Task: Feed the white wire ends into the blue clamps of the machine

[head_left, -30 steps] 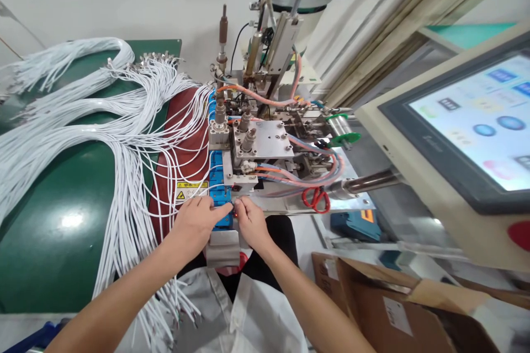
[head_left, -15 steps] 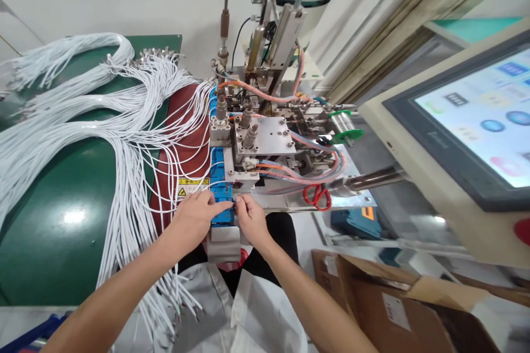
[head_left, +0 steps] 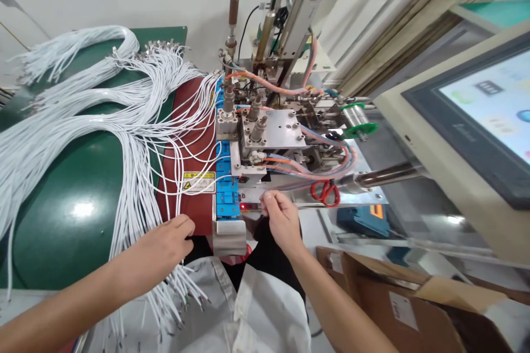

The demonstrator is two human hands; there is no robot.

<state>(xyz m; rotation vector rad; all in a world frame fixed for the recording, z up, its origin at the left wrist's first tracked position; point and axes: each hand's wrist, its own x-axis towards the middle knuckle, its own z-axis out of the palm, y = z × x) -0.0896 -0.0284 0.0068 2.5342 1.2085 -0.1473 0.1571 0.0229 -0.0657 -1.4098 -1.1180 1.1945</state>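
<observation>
My left hand (head_left: 168,245) hovers over the hanging bundle of white cables (head_left: 134,187), its fingers curled. Several cables pass behind its fingers, and what they hold, if anything, is hidden. To the right of the blue fixture blocks (head_left: 227,197), my right hand (head_left: 282,220) has thumb and forefinger pinched together. Anything between those fingertips is too small to make out. A white cable (head_left: 207,186) runs across the yellow warning label (head_left: 199,182) to one of the blue blocks. The right hand is apart from the blocks. A red light (head_left: 243,206) glows beside them.
A metal machine (head_left: 273,129) with hoses and a wire spool (head_left: 356,116) stands ahead. Red-handled scissors (head_left: 325,193) lie on its base. A screen panel (head_left: 484,94) juts in at right, above cardboard boxes (head_left: 385,309). The green table (head_left: 62,215) is at left.
My hands have parted from the blue blocks. The left moved left and down to the cable bundle; the right moved a little to the right. The view has shifted slightly.
</observation>
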